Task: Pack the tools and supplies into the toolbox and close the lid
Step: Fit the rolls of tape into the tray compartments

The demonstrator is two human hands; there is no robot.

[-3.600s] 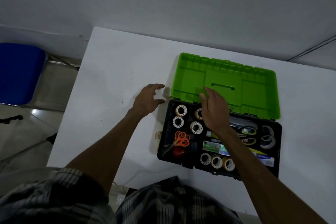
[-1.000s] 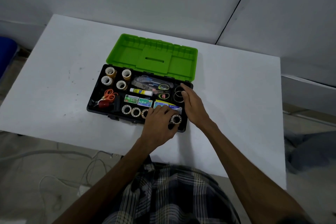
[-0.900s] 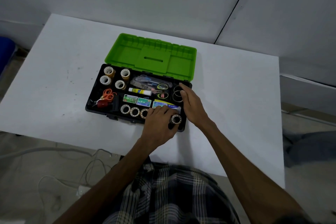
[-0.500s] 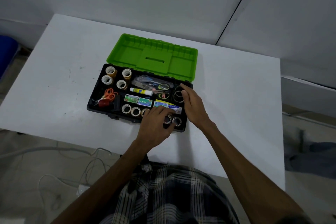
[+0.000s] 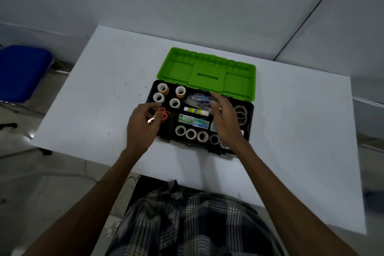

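green plastic marks the lid [image 5: 209,72] of the toolbox [image 5: 250,122], which lies folded back flat on the white table [image 5: 99,93] behind the black tray. the tray looks fully loaded: four tape rolls [image 5: 168,96] stand in the far left corner, a glue stick [image 5: 195,110] lies across the middle, staple boxes [image 5: 193,120] sit nearer, and a row of tape rolls [image 5: 196,135] lines the front wall. orange-handled scissors [image 5: 164,115] rest at the left end.

the left hand [image 5: 141,129] hovers over that left end, fingers loosely curled and grasping nothing i can make out; a small bright glint by the thumb is too blurred to name. the right hand [image 5: 225,122] floats above the middle compartments, spread wide and empty.

nothing loose shows on the table, so packing seems done and closing is the step in hand. to do it well, first press down anything standing proud of the rim, then reach both hands to the lid's far edge, one near each corner, swing it forward evenly on its hinge, keep fingertips clear of the front lip, and press until it seats.
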